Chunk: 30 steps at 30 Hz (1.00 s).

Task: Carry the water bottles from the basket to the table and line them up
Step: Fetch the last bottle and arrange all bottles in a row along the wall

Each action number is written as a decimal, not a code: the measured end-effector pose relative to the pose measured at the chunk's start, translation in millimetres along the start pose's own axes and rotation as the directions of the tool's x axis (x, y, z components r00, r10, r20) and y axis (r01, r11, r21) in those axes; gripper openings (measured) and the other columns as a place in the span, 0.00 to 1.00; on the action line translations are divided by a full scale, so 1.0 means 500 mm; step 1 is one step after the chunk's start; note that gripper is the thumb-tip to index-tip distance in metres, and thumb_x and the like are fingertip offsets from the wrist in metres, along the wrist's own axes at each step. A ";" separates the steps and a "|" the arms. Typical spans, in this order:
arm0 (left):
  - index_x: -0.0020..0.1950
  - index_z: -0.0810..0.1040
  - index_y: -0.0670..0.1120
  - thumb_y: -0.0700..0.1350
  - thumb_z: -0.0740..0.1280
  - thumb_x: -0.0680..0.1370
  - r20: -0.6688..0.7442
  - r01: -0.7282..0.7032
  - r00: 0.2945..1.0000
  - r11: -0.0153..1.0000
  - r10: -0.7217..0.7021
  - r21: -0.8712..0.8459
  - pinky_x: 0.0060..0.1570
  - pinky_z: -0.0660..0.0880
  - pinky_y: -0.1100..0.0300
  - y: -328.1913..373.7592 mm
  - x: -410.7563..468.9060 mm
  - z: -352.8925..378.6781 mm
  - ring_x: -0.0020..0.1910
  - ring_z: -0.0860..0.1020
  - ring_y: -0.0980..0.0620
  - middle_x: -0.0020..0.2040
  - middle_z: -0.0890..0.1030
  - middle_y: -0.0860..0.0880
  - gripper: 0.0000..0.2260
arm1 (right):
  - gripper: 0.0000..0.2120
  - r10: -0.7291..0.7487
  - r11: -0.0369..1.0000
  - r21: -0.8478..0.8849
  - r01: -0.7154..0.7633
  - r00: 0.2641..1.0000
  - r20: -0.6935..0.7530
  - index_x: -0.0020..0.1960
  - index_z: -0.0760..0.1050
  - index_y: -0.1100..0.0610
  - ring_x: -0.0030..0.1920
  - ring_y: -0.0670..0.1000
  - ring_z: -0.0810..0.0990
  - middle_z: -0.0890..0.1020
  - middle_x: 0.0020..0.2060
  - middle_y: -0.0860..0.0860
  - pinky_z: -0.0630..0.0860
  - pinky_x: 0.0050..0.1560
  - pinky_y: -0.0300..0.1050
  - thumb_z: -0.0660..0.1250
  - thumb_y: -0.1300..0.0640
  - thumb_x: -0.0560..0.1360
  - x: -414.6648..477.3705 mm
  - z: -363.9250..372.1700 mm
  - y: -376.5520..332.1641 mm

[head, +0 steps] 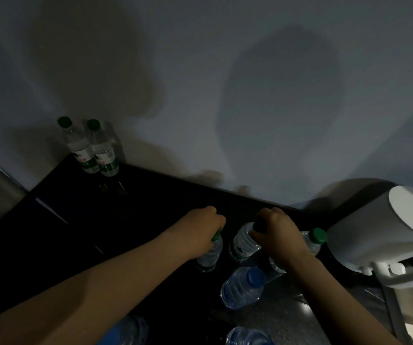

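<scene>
Water bottles, roughly upright, are gripped at the neck by left hand and right hand alike, and the lined-up pair waits at the table's far left corner, nearer the left.

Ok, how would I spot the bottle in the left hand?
On the dark table against the wall, look at the near right part. The left hand grips the leftmost bottle there by its neck; its cap is green, unlike the blue-capped bottle nearby.
</scene>
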<state>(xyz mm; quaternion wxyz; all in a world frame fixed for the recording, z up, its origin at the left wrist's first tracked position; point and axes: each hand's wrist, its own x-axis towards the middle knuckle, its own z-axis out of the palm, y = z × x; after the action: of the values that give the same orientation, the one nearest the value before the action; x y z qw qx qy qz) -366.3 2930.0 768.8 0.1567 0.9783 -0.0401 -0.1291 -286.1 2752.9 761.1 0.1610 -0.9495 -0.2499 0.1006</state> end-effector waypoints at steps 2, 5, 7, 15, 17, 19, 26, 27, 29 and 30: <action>0.53 0.74 0.43 0.43 0.68 0.72 -0.026 0.018 0.999 1.000 -0.018 -0.013 0.48 0.74 0.54 -0.008 -0.005 0.001 0.49 0.75 0.45 0.52 0.72 0.44 0.11 | 0.08 0.001 1.000 0.017 -0.001 1.000 -0.010 0.49 0.76 0.59 0.43 0.55 0.77 0.75 0.46 0.54 0.76 0.44 0.49 0.69 0.58 0.71 -0.002 0.000 -0.001; 0.46 0.72 0.43 0.46 0.70 0.70 -0.076 0.073 0.994 0.994 -0.079 -0.079 0.43 0.73 0.57 -0.031 -0.022 0.001 0.45 0.75 0.49 0.47 0.72 0.47 0.11 | 0.09 0.004 0.999 0.036 -0.004 1.000 -0.012 0.49 0.76 0.60 0.44 0.55 0.77 0.75 0.46 0.55 0.76 0.46 0.51 0.70 0.59 0.70 -0.007 -0.003 -0.005; 0.43 0.71 0.46 0.48 0.71 0.69 -0.103 0.112 0.987 0.985 -0.126 -0.135 0.41 0.71 0.59 -0.049 -0.040 -0.001 0.43 0.74 0.50 0.44 0.71 0.49 0.11 | 0.10 -0.001 1.000 0.030 0.001 1.000 -0.007 0.51 0.77 0.60 0.45 0.56 0.77 0.75 0.48 0.55 0.76 0.47 0.52 0.69 0.59 0.71 -0.010 -0.005 -0.012; 0.41 0.74 0.43 0.46 0.73 0.66 -0.224 0.169 0.944 0.936 -0.244 -0.309 0.36 0.70 0.59 -0.113 -0.140 -0.042 0.40 0.74 0.50 0.42 0.74 0.45 0.11 | 0.10 -0.097 0.995 0.023 0.098 0.995 -0.034 0.50 0.77 0.59 0.45 0.54 0.78 0.77 0.46 0.54 0.77 0.48 0.51 0.70 0.59 0.70 -0.027 -0.027 -0.101; 0.40 0.73 0.44 0.45 0.73 0.66 -0.262 0.179 0.925 0.925 -0.274 -0.335 0.36 0.69 0.59 -0.133 -0.173 -0.060 0.39 0.74 0.50 0.42 0.74 0.46 0.11 | 0.09 -0.128 0.991 0.024 0.129 0.991 -0.043 0.48 0.78 0.60 0.43 0.54 0.78 0.79 0.44 0.55 0.78 0.45 0.51 0.70 0.60 0.70 -0.036 -0.029 -0.134; 0.39 0.72 0.45 0.45 0.73 0.66 -0.299 0.175 0.909 0.916 -0.292 -0.362 0.35 0.67 0.61 -0.154 -0.209 -0.075 0.39 0.73 0.51 0.40 0.73 0.47 0.11 | 0.08 -0.151 0.988 0.032 0.152 0.987 -0.046 0.47 0.78 0.62 0.41 0.54 0.78 0.79 0.42 0.56 0.78 0.44 0.52 0.70 0.61 0.69 -0.047 -0.028 -0.169; 0.37 0.73 0.44 0.41 0.74 0.65 -0.408 0.136 0.850 0.888 -0.333 -0.440 0.36 0.70 0.58 -0.212 -0.312 -0.115 0.39 0.75 0.48 0.39 0.76 0.44 0.10 | 0.07 -0.247 0.968 0.032 0.248 0.968 -0.038 0.44 0.79 0.64 0.41 0.55 0.78 0.79 0.42 0.58 0.77 0.42 0.53 0.70 0.62 0.69 -0.077 -0.016 -0.290; 0.37 0.73 0.42 0.41 0.74 0.65 -0.421 0.127 0.847 0.891 -0.326 -0.435 0.36 0.71 0.57 -0.220 -0.321 -0.118 0.39 0.76 0.47 0.39 0.76 0.44 0.10 | 0.06 -0.255 0.966 0.030 0.256 0.966 -0.034 0.44 0.79 0.64 0.41 0.56 0.79 0.80 0.42 0.59 0.77 0.42 0.53 0.70 0.62 0.69 -0.079 -0.014 -0.305; 0.38 0.75 0.41 0.41 0.74 0.65 -0.429 0.122 0.845 0.897 -0.318 -0.424 0.37 0.73 0.56 -0.237 -0.334 -0.126 0.39 0.76 0.47 0.39 0.76 0.45 0.10 | 0.05 -0.266 0.963 0.035 0.267 0.963 -0.032 0.43 0.79 0.63 0.40 0.55 0.79 0.81 0.40 0.58 0.77 0.40 0.51 0.70 0.61 0.69 -0.078 -0.012 -0.329; 0.39 0.75 0.41 0.41 0.75 0.64 -0.429 0.124 0.845 0.898 -0.319 -0.423 0.38 0.74 0.56 -0.246 -0.339 -0.129 0.40 0.77 0.48 0.39 0.77 0.45 0.10 | 0.05 -0.268 0.962 0.045 0.269 0.963 -0.027 0.43 0.80 0.62 0.39 0.54 0.79 0.81 0.40 0.57 0.77 0.39 0.50 0.71 0.61 0.69 -0.076 -0.011 -0.339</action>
<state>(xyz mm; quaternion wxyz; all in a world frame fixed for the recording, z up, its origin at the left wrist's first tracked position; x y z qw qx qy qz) -507.8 3085.7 829.5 0.3313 0.9276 0.1417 0.0990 -391.8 2871.8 830.8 0.1987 -0.9037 -0.3720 0.0744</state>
